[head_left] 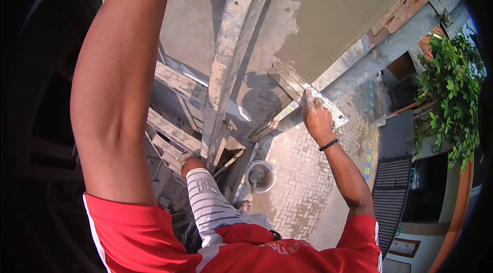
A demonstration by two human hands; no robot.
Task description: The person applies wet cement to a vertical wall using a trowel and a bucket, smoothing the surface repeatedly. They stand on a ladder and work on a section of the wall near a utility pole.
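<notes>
My right hand [317, 119] is closed on a plastering trowel [337, 115], a flat, pale, mortar-smeared plate. The index finger lies stretched along the trowel, and a dark bead bracelet circles the wrist. Just beyond the hand, a mortar-stained wooden piece [287, 82] lies against the lower edge of the wall. Wet grey-green plaster [341, 13] covers the wall's upper right part, with a ragged border against the paler, drier surface [267, 52]. My left arm [120, 78] reaches up past the top edge, so the left hand is out of sight.
A mortar-stained timber post [226, 62] rises left of centre. My foot [191, 164] rests among scaffold planks [177, 137]. Far below stands a bucket [262, 176] on block paving [298, 191]. A thick grey pole [359, 75] slants across the right, with a leafy tree [449, 93] beyond.
</notes>
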